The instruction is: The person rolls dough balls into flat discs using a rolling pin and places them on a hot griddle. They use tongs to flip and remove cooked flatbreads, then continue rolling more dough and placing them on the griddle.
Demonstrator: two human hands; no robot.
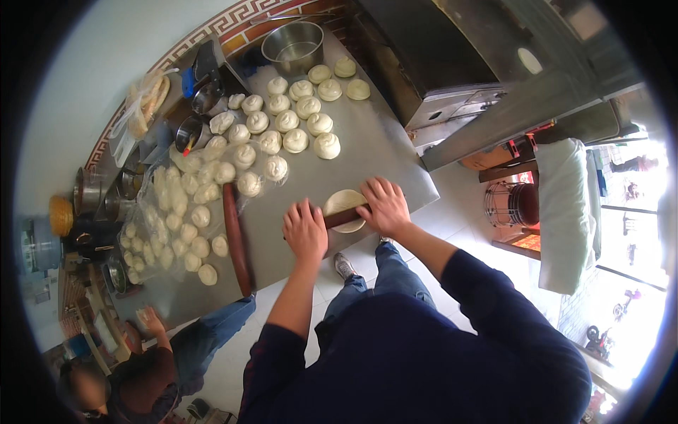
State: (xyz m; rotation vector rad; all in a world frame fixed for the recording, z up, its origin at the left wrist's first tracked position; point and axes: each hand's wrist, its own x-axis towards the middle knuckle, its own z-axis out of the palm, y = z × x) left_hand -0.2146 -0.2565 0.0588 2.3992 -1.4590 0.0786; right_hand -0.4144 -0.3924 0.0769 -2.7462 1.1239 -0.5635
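A flattened round of dough point(339, 202) lies on the metal worktop close to its front edge. Across it runs a dark wooden rolling pin point(345, 217), hiding part of the round. My left hand point(307, 230) is over the pin's left end, and my right hand point(386, 206) is over the other end. The fingers of both hands curl forward over the wood. Left of my left hand lies a larger reddish wooden rolling pin point(237, 238). Beyond my hands stand several coiled dough pieces point(295, 140) in rough rows.
Clear plastic film point(164, 196) covers many dough pieces at the left. A steel pot point(293, 49) stands at the back; metal bowls point(192, 132) line the wall side. A dark oven-like appliance point(424, 58) borders the worktop's right. A co-worker point(143, 365) is at the left end.
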